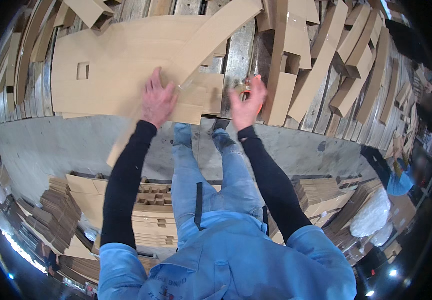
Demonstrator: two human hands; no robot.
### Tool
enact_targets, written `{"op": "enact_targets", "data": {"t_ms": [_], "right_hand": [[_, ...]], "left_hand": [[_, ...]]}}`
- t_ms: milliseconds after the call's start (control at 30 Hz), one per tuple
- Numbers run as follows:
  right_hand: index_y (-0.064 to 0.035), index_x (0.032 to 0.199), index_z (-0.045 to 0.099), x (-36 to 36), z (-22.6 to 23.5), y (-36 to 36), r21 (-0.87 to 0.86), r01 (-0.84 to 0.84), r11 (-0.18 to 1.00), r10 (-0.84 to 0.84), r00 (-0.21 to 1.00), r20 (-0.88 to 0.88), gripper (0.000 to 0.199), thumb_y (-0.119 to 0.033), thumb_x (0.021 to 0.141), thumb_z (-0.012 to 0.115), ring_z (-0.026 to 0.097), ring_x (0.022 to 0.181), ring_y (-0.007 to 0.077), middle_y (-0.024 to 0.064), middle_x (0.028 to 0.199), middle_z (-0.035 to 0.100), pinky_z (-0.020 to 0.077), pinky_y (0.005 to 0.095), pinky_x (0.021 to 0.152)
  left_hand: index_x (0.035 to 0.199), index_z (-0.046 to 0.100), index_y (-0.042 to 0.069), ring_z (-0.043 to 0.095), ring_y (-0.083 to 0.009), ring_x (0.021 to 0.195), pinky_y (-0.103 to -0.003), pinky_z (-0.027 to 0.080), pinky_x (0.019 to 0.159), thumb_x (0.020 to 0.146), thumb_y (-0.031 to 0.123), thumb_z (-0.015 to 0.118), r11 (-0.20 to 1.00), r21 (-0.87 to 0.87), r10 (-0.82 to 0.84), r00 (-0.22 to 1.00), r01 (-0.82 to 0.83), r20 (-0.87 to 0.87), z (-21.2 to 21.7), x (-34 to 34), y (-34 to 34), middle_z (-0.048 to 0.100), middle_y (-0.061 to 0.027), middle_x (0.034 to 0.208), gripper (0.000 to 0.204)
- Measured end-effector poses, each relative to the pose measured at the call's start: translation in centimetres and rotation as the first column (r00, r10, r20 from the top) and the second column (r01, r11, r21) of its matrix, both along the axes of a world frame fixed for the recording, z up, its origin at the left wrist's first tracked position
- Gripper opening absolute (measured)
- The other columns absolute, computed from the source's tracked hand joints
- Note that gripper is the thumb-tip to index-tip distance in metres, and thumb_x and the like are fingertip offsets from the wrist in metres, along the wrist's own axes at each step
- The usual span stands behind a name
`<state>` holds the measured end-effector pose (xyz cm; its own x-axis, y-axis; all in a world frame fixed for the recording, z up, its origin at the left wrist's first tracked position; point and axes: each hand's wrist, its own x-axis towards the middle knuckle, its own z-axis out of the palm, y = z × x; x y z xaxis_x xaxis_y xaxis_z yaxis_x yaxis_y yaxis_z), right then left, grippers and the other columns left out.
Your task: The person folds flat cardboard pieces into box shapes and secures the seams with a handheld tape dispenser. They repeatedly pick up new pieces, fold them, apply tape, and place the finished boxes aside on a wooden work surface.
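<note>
My left hand (158,97) lies on the cardboard with its fingers apart, pressing near the lower end of a long folded cardboard strip (216,37). That strip slants up to the right across a large flat cardboard sheet (106,55), which has a small square cutout on its left. A shiny piece of clear tape (188,80) shows beside my left fingertips. Just right of the sheet, my right hand (248,102) is closed around a tape dispenser (260,82) with orange-red edges. The hand covers most of the dispenser.
Folded cardboard channels (321,60) lie in a row on the wooden slats (238,55) at the right, with others at the far left. Stacked flat cardboard (51,215) stands behind me. Plastic-wrapped bundles (371,212) and another person (400,180) are at the right.
</note>
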<state>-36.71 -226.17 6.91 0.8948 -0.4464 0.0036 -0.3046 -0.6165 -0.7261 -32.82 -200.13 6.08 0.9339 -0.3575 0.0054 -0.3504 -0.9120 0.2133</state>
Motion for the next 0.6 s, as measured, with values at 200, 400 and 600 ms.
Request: {"op": "enact_targets", "data": {"t_ms": [200,400,600], "right_hand": [[0.0060,0.142,0.044,-4.2,-6.0,-8.1,-0.042,-0.085,0.995,0.062,0.917,-0.394,0.082,-0.024,0.075,0.080,0.055,0.124,0.0414,0.0290,0.134,0.056,0.0421,0.0449,0.108],[0.0035,0.112,0.064,-2.7,-6.9,-9.6,-0.060,0.084,0.995,-0.103,0.835,-0.540,0.047,-0.022,0.075,0.080,0.068,0.106,0.0358,0.0230,0.107,0.071,0.0502,0.0433,0.096],[0.0004,0.103,0.053,-5.0,-4.1,-9.2,0.497,0.174,0.850,0.049,0.913,-0.405,0.034,-0.004,0.076,0.073,0.059,0.087,0.0187,0.0079,0.097,0.058,0.0507,0.0323,0.082]], "left_hand": [[0.104,0.066,0.014,0.047,-0.0399,0.123,-0.051,0.042,0.097,0.087,0.035,0.071,0.993,0.020,0.118,0.993,-0.118,0.015,0.8,1.7,-0.5,0.032,-0.0184,0.154,0.028],[0.099,0.067,0.013,0.048,-0.0380,0.123,-0.050,0.043,0.097,0.083,0.034,0.074,0.985,-0.017,0.168,0.985,-0.169,-0.043,-0.1,1.0,0.3,0.033,-0.0173,0.153,0.027],[0.086,0.069,0.009,0.046,-0.0357,0.128,-0.048,0.042,0.102,0.079,0.032,0.077,0.968,-0.154,0.197,0.980,-0.198,-0.025,-0.2,0.7,0.7,0.039,-0.0181,0.149,0.026]]}}
